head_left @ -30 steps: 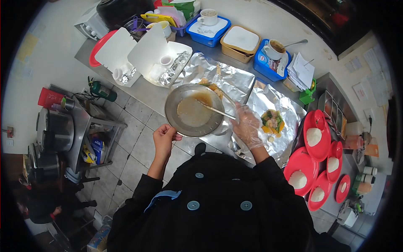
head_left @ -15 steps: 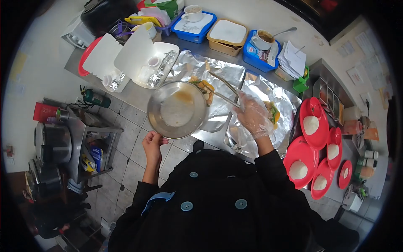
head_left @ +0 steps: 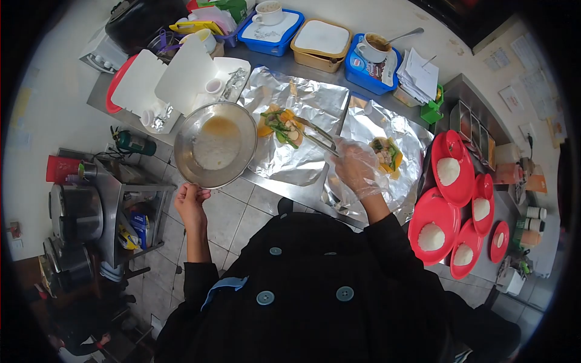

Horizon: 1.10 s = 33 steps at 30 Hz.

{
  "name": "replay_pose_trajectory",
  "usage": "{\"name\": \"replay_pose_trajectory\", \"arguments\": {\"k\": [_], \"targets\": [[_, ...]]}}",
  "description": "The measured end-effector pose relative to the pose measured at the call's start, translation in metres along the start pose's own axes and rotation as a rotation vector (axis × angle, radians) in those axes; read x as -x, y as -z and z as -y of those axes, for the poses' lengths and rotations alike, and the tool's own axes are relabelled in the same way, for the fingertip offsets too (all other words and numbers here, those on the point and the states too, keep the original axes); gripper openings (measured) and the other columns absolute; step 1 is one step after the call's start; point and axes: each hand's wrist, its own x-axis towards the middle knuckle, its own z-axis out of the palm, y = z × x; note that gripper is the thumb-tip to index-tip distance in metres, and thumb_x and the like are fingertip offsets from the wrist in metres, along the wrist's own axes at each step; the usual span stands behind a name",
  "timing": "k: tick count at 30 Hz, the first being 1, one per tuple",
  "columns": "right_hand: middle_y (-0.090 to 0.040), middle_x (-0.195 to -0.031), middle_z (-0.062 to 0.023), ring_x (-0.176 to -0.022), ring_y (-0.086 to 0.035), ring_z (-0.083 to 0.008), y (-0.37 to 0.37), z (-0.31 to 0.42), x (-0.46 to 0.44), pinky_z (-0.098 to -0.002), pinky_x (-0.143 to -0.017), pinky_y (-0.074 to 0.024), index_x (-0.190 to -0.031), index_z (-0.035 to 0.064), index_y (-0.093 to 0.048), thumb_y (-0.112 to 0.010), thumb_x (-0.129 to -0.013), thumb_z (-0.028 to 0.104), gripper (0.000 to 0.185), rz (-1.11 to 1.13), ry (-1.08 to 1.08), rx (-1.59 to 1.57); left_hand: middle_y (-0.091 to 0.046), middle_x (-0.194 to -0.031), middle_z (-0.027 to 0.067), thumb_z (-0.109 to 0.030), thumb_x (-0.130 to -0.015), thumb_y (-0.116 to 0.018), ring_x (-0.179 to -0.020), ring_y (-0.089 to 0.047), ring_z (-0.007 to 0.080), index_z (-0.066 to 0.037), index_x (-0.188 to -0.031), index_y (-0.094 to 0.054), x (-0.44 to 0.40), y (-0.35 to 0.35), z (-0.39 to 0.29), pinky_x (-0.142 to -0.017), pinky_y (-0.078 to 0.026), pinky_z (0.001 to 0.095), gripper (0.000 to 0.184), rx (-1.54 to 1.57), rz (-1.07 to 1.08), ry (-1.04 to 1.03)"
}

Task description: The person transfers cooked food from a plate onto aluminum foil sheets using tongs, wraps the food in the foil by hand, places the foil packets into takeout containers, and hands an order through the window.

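Note:
My left hand [head_left: 192,206] pinches the near rim of a round metal bowl [head_left: 216,145], which has some brownish liquid inside and is held left of the foil. Metal tongs [head_left: 319,137] are in my right hand [head_left: 357,168], which wears a clear plastic glove. The tongs' tips reach the right side of a vegetable and meat pile [head_left: 282,127] on the left foil sheet [head_left: 302,163]. Beside my right hand, a second food pile [head_left: 386,156] lies on the right foil sheet [head_left: 362,121].
Red plates [head_left: 434,209] with white rice mounds stand at the right. Open white takeaway boxes [head_left: 187,75] are at the back left. Blue tubs [head_left: 369,75], a tan tub [head_left: 321,45] and cups line the wall. A person [head_left: 91,320] is at the lower left.
The bowl and my left hand have moved left, away from the foil, uncovering the left food pile. The tongs have come out of the bowl and are now at that pile.

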Motion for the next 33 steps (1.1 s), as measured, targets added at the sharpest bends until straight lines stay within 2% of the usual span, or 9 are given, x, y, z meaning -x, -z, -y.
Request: {"name": "replay_pose_trajectory", "arguments": {"k": [3,11,14,21,24,26,29,33], "targets": [[-0.061,-0.092,-0.0160,-0.079,-0.061,-0.0319,0.006,0.004,0.000,-0.0445,-0.066,-0.0470,-0.117,0.0137,-0.052,-0.059,-0.078,0.030,0.043,0.056,-0.010,-0.009,-0.057,-0.064,0.0039,-0.007,-0.082,-0.054,-0.054,-0.058,0.0125,-0.005,-0.075,-0.052,0.002,-0.006,-0.004,-0.052,-0.050,0.0232,0.007,0.017,-0.040,0.008],[-0.061,-0.090,-0.0161,-0.076,-0.061,-0.0318,-0.007,0.010,-0.005,-0.0442,-0.065,-0.0472,-0.116,0.0124,-0.053,-0.061,-0.076,0.027,0.043,-0.075,0.110,-0.050,-0.057,-0.069,0.0028,-0.008,-0.083,-0.053,-0.057,-0.058,0.0114,-0.003,-0.079,-0.054,0.001,-0.006,-0.001,-0.053,-0.048,0.0214,0.006,0.010,-0.003,0.038],[-0.061,-0.089,-0.0163,-0.076,-0.061,-0.0319,0.004,0.012,-0.008,-0.0441,-0.064,-0.0471,-0.115,0.0117,-0.053,-0.061,-0.076,0.026,0.043,-0.042,0.040,0.002,-0.057,-0.068,0.0027,-0.008,-0.082,-0.054,-0.057,-0.058,0.0113,-0.003,-0.079,-0.054,-0.002,-0.006,-0.001,-0.053,-0.048,0.0215,0.005,0.016,0.001,0.039],[-0.061,-0.086,-0.0155,-0.073,-0.060,-0.0313,0.006,0.016,-0.010,-0.0431,-0.061,-0.0469,-0.115,0.0118,-0.054,-0.062,-0.075,0.025,0.044,-0.039,0.057,0.028,-0.056,-0.067,0.0024,-0.009,-0.082,-0.054,-0.057,-0.058,0.0119,-0.004,-0.079,-0.054,-0.011,-0.006,-0.001,-0.053,-0.048,0.0214,0.006,0.017,0.012,0.038],[-0.061,-0.086,-0.0147,-0.074,-0.060,-0.0309,0.007,0.022,-0.012,-0.0418,-0.062,-0.0473,-0.115,0.0115,-0.054,-0.063,-0.074,0.024,0.044,-0.087,0.059,0.015,-0.056,-0.067,0.0026,-0.009,-0.082,-0.054,-0.057,-0.058,0.0121,-0.004,-0.079,-0.054,-0.015,-0.009,-0.003,-0.052,-0.048,0.0215,0.006,0.023,0.007,0.036],[-0.061,-0.084,-0.0128,-0.070,-0.061,-0.0287,-0.003,0.023,-0.015,-0.0403,-0.058,-0.0487,-0.108,0.0079,-0.055,-0.057,-0.074,0.016,0.035,-0.183,0.174,0.022,-0.057,-0.068,0.0028,-0.009,-0.082,-0.055,-0.057,-0.058,0.0122,-0.004,-0.079,-0.054,-0.020,-0.010,-0.003,-0.052,-0.048,0.0217,0.006,0.025,0.010,0.036],[-0.060,-0.083,-0.0126,-0.070,-0.061,-0.0289,-0.005,0.018,-0.016,-0.0405,-0.057,-0.0486,-0.110,0.0080,-0.053,-0.058,-0.074,0.017,0.037,-0.204,0.186,-0.005,-0.057,-0.066,0.0033,-0.008,-0.082,-0.054,-0.055,-0.058,0.0124,-0.004,-0.078,-0.054,-0.027,-0.016,-0.004,-0.051,-0.049,0.0220,0.006,0.031,0.012,0.027],[-0.060,-0.086,-0.0131,-0.074,-0.060,-0.0288,0.017,0.022,0.012,-0.0396,-0.062,-0.0467,-0.114,0.0074,-0.052,-0.062,-0.075,0.023,0.044,-0.113,0.057,-0.030,-0.057,-0.064,0.0033,-0.007,-0.082,-0.054,-0.054,-0.058,0.0124,-0.004,-0.077,-0.054,-0.036,-0.024,-0.007,-0.050,-0.049,0.0221,0.006,0.022,0.000,0.014]]}}
